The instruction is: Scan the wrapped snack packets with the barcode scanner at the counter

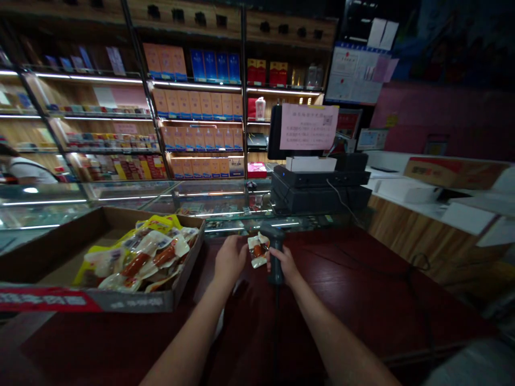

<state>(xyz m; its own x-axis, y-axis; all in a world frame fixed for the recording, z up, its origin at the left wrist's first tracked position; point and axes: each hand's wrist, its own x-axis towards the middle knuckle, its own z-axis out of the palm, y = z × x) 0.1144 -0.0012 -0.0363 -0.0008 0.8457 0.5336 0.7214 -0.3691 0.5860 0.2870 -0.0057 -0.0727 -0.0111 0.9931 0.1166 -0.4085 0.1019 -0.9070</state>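
My left hand (230,259) is closed on a small clear snack packet (258,250) with a red sausage inside, held just above the dark red counter (362,300). My right hand (284,262) grips the handle of a dark barcode scanner (274,252), whose head sits right beside the packet. Left of my hands stands an open cardboard box (120,297) filled with several more sausage packets (145,257) in clear and yellow wrappers.
A black cash register (317,185) with a pink notice on its screen stands behind my hands. Glass display cases (132,201) and lit shelves of cartons (201,107) fill the back. A person (24,169) is at the far left. A cable (414,268) crosses the counter at right.
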